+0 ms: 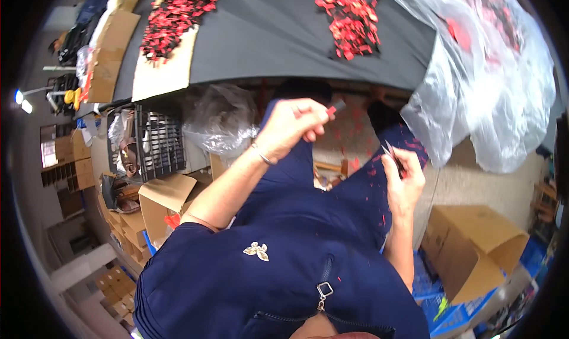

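A: What's the worktop like?

B: The worktop (267, 48) is draped in smooth dark cloth, slightly creased. A loose heap of small flat red-and-black pieces (351, 27) lies towards its right, and a longer heap (181, 21) spreads on a pale, flat board (161, 78) at its left.

A: And the left hand?

B: The left hand (293, 125) is raised on the near side of the worktop, forearm slanting up and inward. Its thumb and fingers are pinched together on one red-and-grey strip (336, 109), small and flat, which juts to the right, short of the worktop's near edge.

A: The right?

B: The right hand (406, 182) sits lower, farther from the worktop than the left, with its forearm nearly upright. Its fingers are curled closed round a slim pointed metal tool (388, 150), the tip aimed up towards the worktop. Most of the handle is hidden.

A: Anything around them?

B: A filmy, wrinkled clear plastic sheet (450, 102) hangs over the worktop's right end. Below its left part stand a black slatted crate (166, 143) and a crumpled clear bag (222, 119).
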Demonstrator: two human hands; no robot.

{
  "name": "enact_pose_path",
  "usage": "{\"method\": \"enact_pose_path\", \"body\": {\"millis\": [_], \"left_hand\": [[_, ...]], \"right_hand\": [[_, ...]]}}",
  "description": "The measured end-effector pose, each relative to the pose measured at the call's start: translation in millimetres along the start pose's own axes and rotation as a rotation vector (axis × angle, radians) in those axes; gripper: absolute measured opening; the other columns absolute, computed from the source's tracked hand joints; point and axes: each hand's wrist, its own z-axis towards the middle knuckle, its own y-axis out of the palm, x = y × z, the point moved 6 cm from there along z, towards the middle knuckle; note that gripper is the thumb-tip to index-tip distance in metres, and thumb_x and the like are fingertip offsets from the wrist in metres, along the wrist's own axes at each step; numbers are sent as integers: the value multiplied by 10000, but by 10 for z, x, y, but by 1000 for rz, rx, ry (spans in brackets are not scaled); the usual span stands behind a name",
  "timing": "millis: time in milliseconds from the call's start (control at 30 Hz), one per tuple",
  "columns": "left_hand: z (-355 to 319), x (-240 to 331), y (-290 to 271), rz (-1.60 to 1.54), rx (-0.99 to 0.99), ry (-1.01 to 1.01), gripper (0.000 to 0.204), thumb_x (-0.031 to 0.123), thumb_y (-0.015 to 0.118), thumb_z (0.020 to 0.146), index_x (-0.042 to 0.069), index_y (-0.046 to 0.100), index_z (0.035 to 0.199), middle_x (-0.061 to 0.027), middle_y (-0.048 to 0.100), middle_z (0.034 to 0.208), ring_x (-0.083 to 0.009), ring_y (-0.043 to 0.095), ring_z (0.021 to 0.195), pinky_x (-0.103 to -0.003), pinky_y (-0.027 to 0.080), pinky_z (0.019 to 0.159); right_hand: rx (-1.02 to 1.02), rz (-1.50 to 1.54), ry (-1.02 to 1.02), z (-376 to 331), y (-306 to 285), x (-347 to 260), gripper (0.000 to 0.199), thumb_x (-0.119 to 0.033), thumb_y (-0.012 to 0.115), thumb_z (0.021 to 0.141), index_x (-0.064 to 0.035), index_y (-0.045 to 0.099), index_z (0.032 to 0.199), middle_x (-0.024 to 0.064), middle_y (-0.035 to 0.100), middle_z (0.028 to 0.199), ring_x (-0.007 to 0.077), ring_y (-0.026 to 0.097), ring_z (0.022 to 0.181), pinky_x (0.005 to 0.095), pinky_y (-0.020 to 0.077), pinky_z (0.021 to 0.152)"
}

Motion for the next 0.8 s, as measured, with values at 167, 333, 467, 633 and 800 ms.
{"method": "enact_pose_path", "body": {"millis": [167,333,467,633,800], "left_hand": [[182,1358,-1444,263,531,607,164,174,647,817,25,663,883,-9,625,670,-53,507,537,-191,394,512],[347,1921,-2724,589,1010,823,473,242,621,883,-15,508,1264,-81,645,1011,-130,614,903,-271,479,825],[600,1557,-1502,693,585,853,284,131,669,826,42,651,1095,-85,667,1060,-128,617,966,-270,482,872],[918,1181,-263,796,355,632,202,197,683,808,57,697,953,-51,698,827,-96,625,696,-234,503,673],[1313,1084,-237,969,427,522,193,224,679,783,43,687,848,-67,681,724,-142,651,657,-270,517,670]], "right_hand": [[18,29,4,71,8,-26,168,-5,669,830,1,599,982,24,642,877,50,568,760,179,456,673],[16,112,22,112,171,-51,186,-13,675,829,8,596,996,34,652,897,52,577,783,184,464,705],[20,161,65,124,273,2,179,-3,665,833,17,591,995,58,654,879,64,595,761,186,481,686],[-12,115,35,149,295,4,191,4,666,828,22,585,1000,68,656,872,77,606,760,197,490,690],[-7,118,31,164,288,-20,185,2,669,826,22,590,993,69,658,875,72,600,771,194,483,689]]}}
